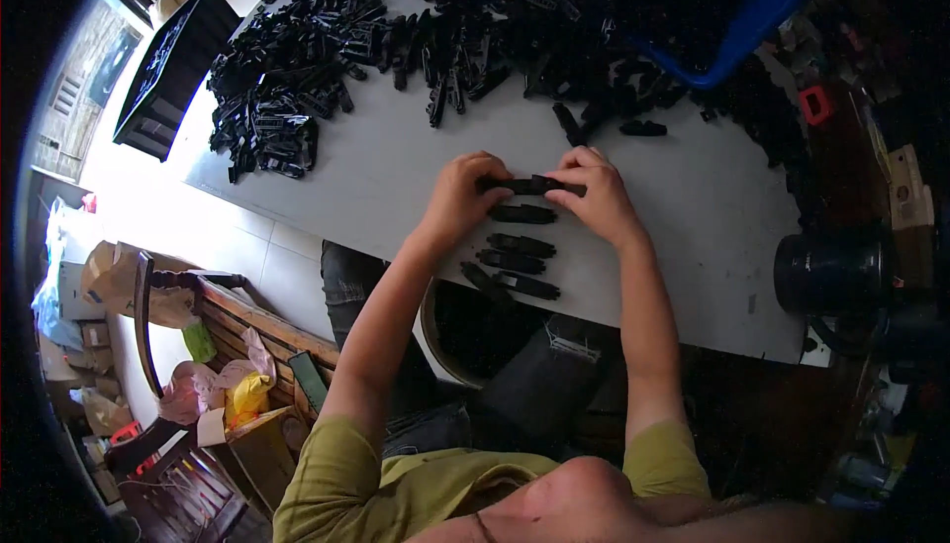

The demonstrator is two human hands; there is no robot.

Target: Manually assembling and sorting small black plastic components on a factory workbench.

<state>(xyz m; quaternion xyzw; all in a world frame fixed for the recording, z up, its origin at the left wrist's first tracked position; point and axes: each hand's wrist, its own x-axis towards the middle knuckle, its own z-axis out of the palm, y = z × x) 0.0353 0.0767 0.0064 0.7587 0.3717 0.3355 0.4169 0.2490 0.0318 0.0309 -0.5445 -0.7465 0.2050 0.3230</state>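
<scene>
Over the white table (698,216), both hands meet at one long black plastic part (524,187). My left hand (461,193) pinches its left end, with thumb and fingers closed. My right hand (600,197) grips the right end between thumb and fingertips. A similar black part (522,214) lies just below the hands. Closer to my body, several more black parts (518,264) lie in a loose row by the table edge, one of them slanted. The exact kind of these parts is too dark to make out.
Large heaps of black plastic parts (297,68) cover the table's far side. A blue bin (708,78) stands at the far right, a black crate (163,98) at the left. A black cylindrical object (829,274) is at the right edge. A wooden bench (247,320) stands lower left.
</scene>
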